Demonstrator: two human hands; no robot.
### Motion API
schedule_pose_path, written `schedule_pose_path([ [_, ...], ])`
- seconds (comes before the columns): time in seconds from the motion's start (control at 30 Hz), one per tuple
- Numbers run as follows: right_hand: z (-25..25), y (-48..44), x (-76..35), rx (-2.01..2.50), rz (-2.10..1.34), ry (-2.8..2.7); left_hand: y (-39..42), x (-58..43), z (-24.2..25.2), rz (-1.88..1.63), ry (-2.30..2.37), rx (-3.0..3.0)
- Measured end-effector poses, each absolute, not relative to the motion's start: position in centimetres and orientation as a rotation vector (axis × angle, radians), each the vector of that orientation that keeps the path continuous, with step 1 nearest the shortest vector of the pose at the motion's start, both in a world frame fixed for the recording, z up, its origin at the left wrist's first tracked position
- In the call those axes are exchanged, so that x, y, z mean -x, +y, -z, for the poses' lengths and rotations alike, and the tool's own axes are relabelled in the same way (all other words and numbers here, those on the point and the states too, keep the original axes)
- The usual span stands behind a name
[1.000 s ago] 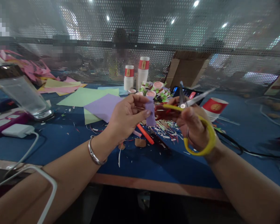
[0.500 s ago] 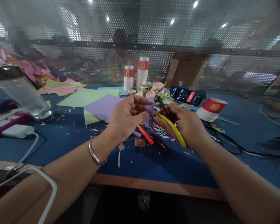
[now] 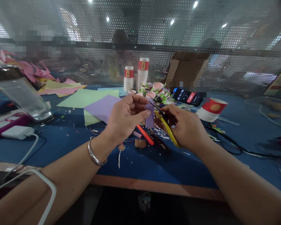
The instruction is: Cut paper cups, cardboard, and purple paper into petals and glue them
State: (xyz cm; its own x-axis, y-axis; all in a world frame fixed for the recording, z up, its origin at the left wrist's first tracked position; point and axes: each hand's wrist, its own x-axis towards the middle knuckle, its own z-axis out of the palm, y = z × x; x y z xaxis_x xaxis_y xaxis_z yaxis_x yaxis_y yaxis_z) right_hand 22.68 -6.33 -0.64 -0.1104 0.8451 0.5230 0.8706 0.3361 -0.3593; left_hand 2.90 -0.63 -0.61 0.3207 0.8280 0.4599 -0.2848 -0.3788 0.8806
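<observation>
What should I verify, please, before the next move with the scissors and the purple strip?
1. Grip on the purple strip: ok, pinched in the left hand.
2. Grip on the scissors: ok, the right hand holds the yellow handles.
3. Whether the blades are open around the strip: cannot tell, blurred.
4. The left fingers apart from the blades: cannot tell, they lie close.
5. The phone and the paper cup apart from both hands: ok.

We pinch a small purple paper strip [image 3: 150, 115] in our left hand [image 3: 126, 118], while our right hand [image 3: 186, 128] grips yellow-handled scissors [image 3: 166, 129], blades meeting the strip's upper edge, above the scrap-strewn blue worktop [image 3: 67, 140].
</observation>
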Motion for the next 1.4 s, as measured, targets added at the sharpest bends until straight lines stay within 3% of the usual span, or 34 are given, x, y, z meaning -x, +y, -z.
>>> schedule_pose_path([
  [0.77,0.82,-6.78,-22.46,1.520,0.506,-1.930,-0.91,-2.92,0.13,-1.258,0.568,-1.394],
  [1.07,0.33,-6.75,-22.03,1.407,0.027,-1.708,-0.99,-3.01,0.19,-1.236,0.561,-1.410],
  [1.27,-0.03,-6.58,-21.88,1.333,-0.570,-1.458,-0.96,-3.05,0.51,-1.069,0.551,-1.561],
  [1.4,0.18,-6.48,-21.81,1.279,-0.736,-1.417,-0.95,-2.96,0.77,-0.992,0.523,-1.668],
])
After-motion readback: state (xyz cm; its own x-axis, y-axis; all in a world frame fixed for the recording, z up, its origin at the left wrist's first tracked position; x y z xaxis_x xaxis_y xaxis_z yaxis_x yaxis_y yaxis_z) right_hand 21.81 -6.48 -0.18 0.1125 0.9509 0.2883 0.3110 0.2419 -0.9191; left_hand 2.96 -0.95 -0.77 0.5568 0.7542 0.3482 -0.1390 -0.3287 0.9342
